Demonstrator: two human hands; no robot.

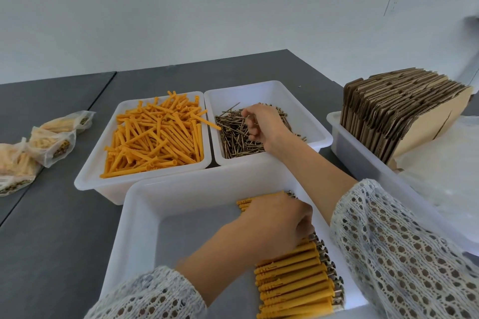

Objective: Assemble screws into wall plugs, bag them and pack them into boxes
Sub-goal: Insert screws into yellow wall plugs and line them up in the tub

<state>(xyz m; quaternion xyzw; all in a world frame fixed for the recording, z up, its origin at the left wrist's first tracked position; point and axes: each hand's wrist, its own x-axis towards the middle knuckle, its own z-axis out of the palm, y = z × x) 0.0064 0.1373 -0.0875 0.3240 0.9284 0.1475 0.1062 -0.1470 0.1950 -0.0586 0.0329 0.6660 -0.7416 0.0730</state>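
**Three white tubs, one hand in the screws, one on the finished plugs**

Nearest, at 6 o'clock, a white tub (145, 215) holds a neat row of assembled plugs (293, 282), orange bodies side by side with screw heads showing at their right ends. The left hand (274, 223) lies on top of this row, fingers curled down over the plugs; whether it grips any of them cannot be told.

Beyond it, at 11 o'clock, a second tub (96, 163) is heaped with loose orange wall plugs (155, 137). Just beside it at 12 o'clock, touching along the rim, a third tub (305, 109) carries a pile of brass-coloured screws (233, 137). The right hand (261, 122) reaches into this pile and pinches a screw (243, 118) between thumb and fingertips, the other fingers curled.

At 2 o'clock a fourth tub (347, 142) holds a stack of flattened cardboard boxes (394, 111) standing on edge, with clear plastic bags (445, 163) heaped next to them at 3 o'clock.

At 9 o'clock, on the dark grey table (51, 228), lie several filled bags (49, 145) of plugs.
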